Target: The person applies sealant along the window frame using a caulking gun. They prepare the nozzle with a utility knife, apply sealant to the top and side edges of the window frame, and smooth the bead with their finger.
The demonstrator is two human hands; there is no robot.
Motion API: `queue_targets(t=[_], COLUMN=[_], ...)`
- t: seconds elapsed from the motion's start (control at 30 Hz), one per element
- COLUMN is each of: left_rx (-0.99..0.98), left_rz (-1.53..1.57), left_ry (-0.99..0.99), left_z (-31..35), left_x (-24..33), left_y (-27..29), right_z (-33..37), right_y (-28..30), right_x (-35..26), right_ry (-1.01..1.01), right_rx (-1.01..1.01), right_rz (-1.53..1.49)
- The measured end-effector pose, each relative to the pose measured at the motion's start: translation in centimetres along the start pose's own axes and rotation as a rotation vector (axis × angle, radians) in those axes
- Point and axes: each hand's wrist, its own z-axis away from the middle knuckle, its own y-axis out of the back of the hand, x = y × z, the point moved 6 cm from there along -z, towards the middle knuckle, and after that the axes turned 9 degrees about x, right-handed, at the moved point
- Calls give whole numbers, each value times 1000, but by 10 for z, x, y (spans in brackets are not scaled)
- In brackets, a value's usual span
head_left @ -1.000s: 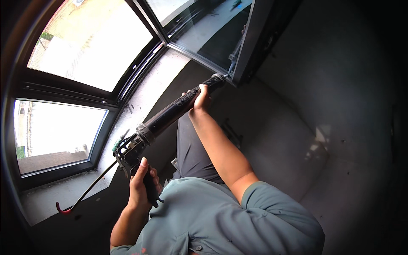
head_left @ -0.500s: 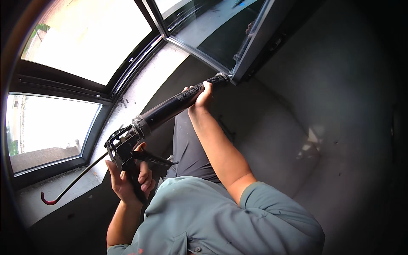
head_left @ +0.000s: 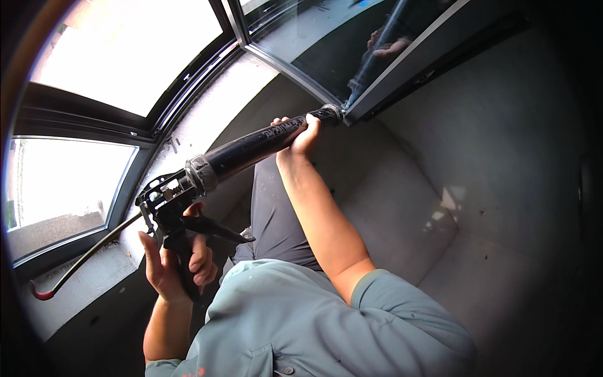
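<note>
A long black caulking gun slants across the view from lower left to upper right. My left hand wraps its pistol grip at the rear, thumb up and fingers near the trigger. Farther forward, my right hand cradles the barrel from below, its fingers curled round the far side. The gun's front end meets the lower corner of an opened window sash, where the tip is hard to make out. The glass mirrors a hand and a pale streak.
The gun's bent rod with a red end sticks out over the window sill at left. Dark window frames line the left side. Small dark bits lie on the sill. A grey wall stands at right.
The gun's rear and my left hand have shifted left, while the front end stays at the sash corner. The sash's edge appears tilted further right, and the mirrored hand shows more clearly in its glass.
</note>
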Motion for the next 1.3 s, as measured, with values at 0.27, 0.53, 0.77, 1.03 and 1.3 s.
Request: queue_targets(t=[0.27, 0.53, 0.77, 1.03, 1.3], left_rx=[45, 34, 261, 124, -50], left_rz=[-118, -292, -242, 469, 618], left_ry=[4, 56, 53, -66, -133], left_z=[-6, -8, 49, 64, 16], left_x=[15, 23, 15, -7, -35], left_y=[-2, 28, 97, 135, 156], right_z=[-3, 3, 59, 136, 193], right_y=[1, 37, 19, -107, -222], right_x=[5, 13, 36, 65, 86], right_ry=[3, -41, 11, 325, 159], right_rx=[29, 152, -57, -644, -907], right_rz=[-16, -50, 193, 470, 447])
